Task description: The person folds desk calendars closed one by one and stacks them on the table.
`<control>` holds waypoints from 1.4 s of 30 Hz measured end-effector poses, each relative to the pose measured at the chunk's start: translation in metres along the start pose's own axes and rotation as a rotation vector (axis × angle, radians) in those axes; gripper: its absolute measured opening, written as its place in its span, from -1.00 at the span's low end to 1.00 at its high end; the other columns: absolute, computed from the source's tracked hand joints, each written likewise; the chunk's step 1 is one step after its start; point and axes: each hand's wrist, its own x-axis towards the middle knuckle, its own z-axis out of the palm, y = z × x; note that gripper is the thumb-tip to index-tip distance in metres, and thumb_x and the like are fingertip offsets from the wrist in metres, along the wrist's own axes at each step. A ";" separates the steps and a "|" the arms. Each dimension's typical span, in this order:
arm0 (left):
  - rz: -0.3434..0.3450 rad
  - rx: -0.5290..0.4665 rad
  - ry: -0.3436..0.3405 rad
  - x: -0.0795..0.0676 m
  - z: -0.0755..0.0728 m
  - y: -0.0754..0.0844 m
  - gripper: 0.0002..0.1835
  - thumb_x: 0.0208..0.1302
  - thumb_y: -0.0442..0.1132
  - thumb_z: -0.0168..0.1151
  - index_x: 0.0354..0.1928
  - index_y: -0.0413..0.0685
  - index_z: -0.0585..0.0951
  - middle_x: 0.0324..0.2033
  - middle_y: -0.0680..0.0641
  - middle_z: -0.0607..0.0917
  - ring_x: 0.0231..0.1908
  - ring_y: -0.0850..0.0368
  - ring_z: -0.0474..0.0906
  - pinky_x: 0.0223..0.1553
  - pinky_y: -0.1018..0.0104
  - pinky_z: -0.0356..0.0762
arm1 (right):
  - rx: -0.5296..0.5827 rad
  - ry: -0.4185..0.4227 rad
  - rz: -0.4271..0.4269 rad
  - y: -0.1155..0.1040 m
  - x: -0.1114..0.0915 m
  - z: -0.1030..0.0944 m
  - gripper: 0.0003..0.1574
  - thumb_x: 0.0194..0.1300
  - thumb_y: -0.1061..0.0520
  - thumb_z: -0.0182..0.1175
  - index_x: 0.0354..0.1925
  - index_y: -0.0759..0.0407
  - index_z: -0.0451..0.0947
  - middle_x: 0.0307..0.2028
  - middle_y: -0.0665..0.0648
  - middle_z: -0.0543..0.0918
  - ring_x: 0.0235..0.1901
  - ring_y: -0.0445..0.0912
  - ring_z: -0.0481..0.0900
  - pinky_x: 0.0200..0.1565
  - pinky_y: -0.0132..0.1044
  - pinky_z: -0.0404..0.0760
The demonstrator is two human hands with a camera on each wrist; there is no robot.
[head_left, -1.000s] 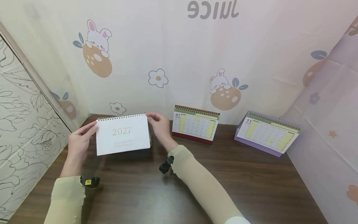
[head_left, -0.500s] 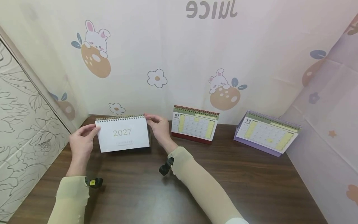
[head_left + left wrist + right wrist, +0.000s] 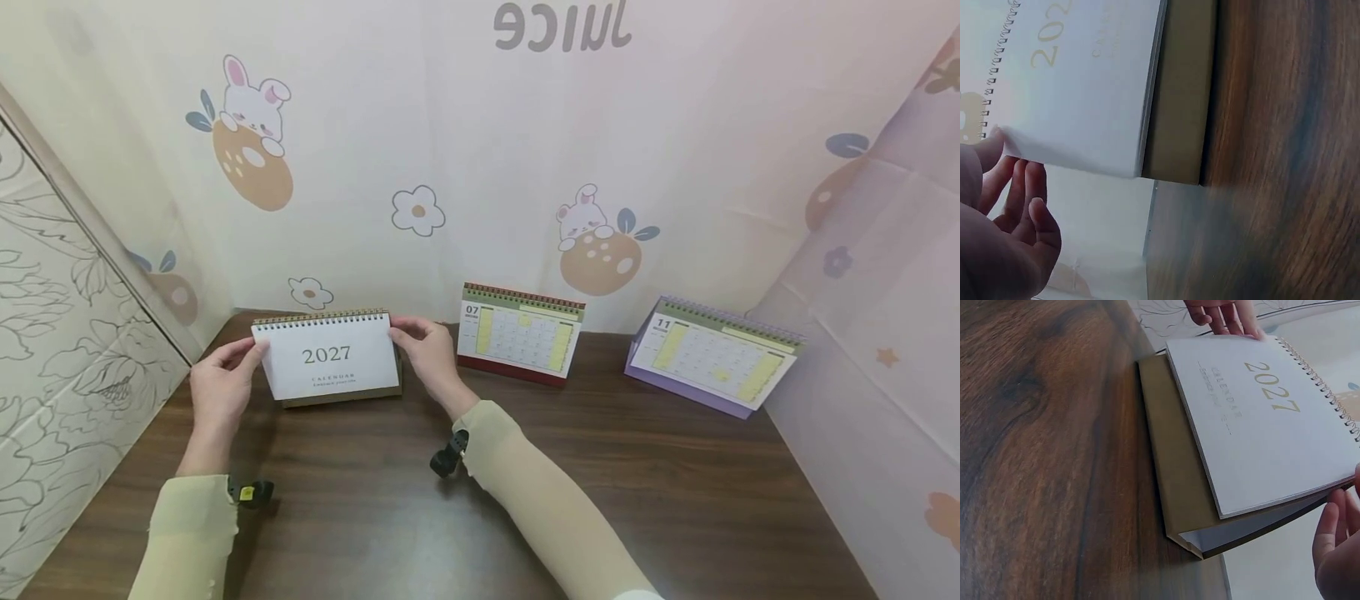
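Upper corners of a 2027 calendar [image 3: 327,360] pinched by the left hand [image 3: 221,385] and the right hand [image 3: 431,354]

At the back left of the dark wooden table [image 3: 420,533], the white-covered calendar is stood on its olive-brown base [image 3: 1182,94], with the spiral binding [image 3: 322,317] uppermost and the cover sloped forward. "2027" is printed on the cover in gold-toned figures, with "CALENDAR" set smaller beneath. The upper left corner is clamped by the left hand, the thumb being laid on the cover and the fingers placed behind. The upper right corner is gripped between thumb and fingers by the right hand. The two hands are separated by the width of the calendar. In the right wrist view, a gap is seen under the cover at the side of the folded stand.

Near the right hand, a red-based calendar [image 3: 520,336] is stood at a page marked "07"; farther right, a purple-based calendar [image 3: 712,358] is turned to "11". A pale curtain [image 3: 337,125] printed with rabbits and flowers is hung behind. The forearms are covered by beige sleeves [image 3: 536,479], and a black device [image 3: 448,456] is worn at each wrist
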 end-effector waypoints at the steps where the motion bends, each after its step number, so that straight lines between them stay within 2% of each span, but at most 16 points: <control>1: 0.015 0.025 -0.011 0.000 0.000 -0.001 -0.40 0.32 0.16 0.26 0.20 -0.14 0.62 -0.06 -0.03 0.63 -0.15 0.20 0.47 -0.24 0.44 0.40 | -0.015 -0.007 0.014 0.000 -0.001 0.000 -0.81 0.27 0.08 0.40 -0.13 0.02 0.76 -0.10 -0.15 0.73 -0.01 -0.23 0.60 0.04 -0.25 0.57; 5: 0.103 0.145 -0.049 0.001 -0.002 -0.008 -0.37 0.41 0.18 0.12 0.21 -0.23 0.59 -0.05 -0.19 0.60 -0.15 0.06 0.41 -0.26 0.31 0.35 | -0.050 -0.038 0.051 0.002 -0.002 -0.001 -0.81 0.29 0.07 0.39 -0.13 0.03 0.78 -0.04 -0.19 0.71 0.05 -0.23 0.60 0.05 -0.28 0.58; 10: 0.297 0.295 -0.081 0.003 -0.004 -0.012 -0.46 0.54 0.04 0.00 0.14 -0.35 0.59 0.00 -0.29 0.60 -0.07 -0.14 0.46 -0.13 0.06 0.40 | -0.108 -0.058 0.072 0.006 -0.002 -0.002 -0.82 0.30 0.08 0.37 -0.13 0.06 0.78 -0.03 -0.22 0.71 0.12 -0.21 0.57 0.08 -0.26 0.56; 12: 0.373 0.332 -0.090 0.004 -0.005 -0.012 -0.51 0.56 -0.03 -0.01 0.11 -0.38 0.60 0.02 -0.31 0.60 -0.03 -0.23 0.50 -0.07 -0.08 0.43 | -0.120 -0.061 0.079 0.007 -0.002 -0.002 -0.82 0.30 0.10 0.37 -0.13 0.08 0.78 -0.02 -0.23 0.70 0.15 -0.20 0.55 0.11 -0.25 0.54; 14: 0.413 0.340 -0.104 0.004 -0.007 -0.011 -0.55 0.56 -0.09 0.01 0.11 -0.40 0.59 0.08 -0.33 0.60 0.02 -0.28 0.52 -0.02 -0.17 0.44 | -0.120 -0.063 0.086 0.007 -0.003 -0.002 -0.82 0.30 0.11 0.37 -0.14 0.11 0.78 -0.01 -0.23 0.70 0.16 -0.19 0.55 0.12 -0.24 0.54; 17: 0.418 0.329 -0.129 0.005 -0.010 -0.009 -0.56 0.53 -0.11 0.07 0.11 -0.40 0.61 0.17 -0.30 0.58 0.10 -0.31 0.52 0.03 -0.20 0.46 | -0.124 -0.062 0.085 0.009 -0.004 -0.002 -0.83 0.30 0.13 0.37 -0.15 0.12 0.79 0.00 -0.23 0.70 0.17 -0.19 0.55 0.12 -0.25 0.54; 20: 0.370 0.299 -0.162 0.007 -0.011 -0.009 -0.53 0.51 -0.05 0.11 0.13 -0.37 0.61 0.26 -0.24 0.53 0.19 -0.30 0.48 0.07 -0.19 0.46 | -0.129 -0.059 0.081 0.011 -0.003 -0.002 -0.83 0.29 0.15 0.37 -0.15 0.13 0.79 0.01 -0.22 0.70 0.17 -0.19 0.55 0.12 -0.26 0.54; 25: 0.331 0.251 -0.179 0.008 -0.012 -0.014 -0.51 0.47 -0.03 0.15 0.18 -0.32 0.59 0.24 -0.24 0.53 0.24 -0.29 0.44 0.11 -0.17 0.44 | -0.145 -0.066 0.097 0.010 -0.004 -0.001 -0.82 0.30 0.16 0.36 -0.13 0.13 0.78 0.03 -0.21 0.69 0.19 -0.18 0.54 0.13 -0.26 0.54; 37: 0.381 0.235 -0.149 0.007 -0.013 -0.014 -0.58 0.43 -0.13 0.23 0.13 -0.34 0.62 0.15 -0.27 0.59 0.21 -0.28 0.47 0.12 -0.14 0.43 | -0.137 -0.051 0.085 0.009 -0.004 0.001 -0.83 0.30 0.15 0.36 -0.13 0.11 0.79 -0.01 -0.26 0.69 0.16 -0.23 0.55 0.10 -0.29 0.55; 42: 0.409 0.247 -0.120 0.004 -0.013 -0.012 -0.63 0.41 -0.16 0.26 0.06 -0.34 0.67 0.09 -0.24 0.64 0.17 -0.22 0.52 0.11 -0.04 0.46 | -0.120 -0.058 0.096 0.004 -0.007 -0.002 -0.81 0.31 0.13 0.35 -0.12 0.09 0.78 0.00 -0.27 0.69 0.18 -0.23 0.53 0.11 -0.29 0.54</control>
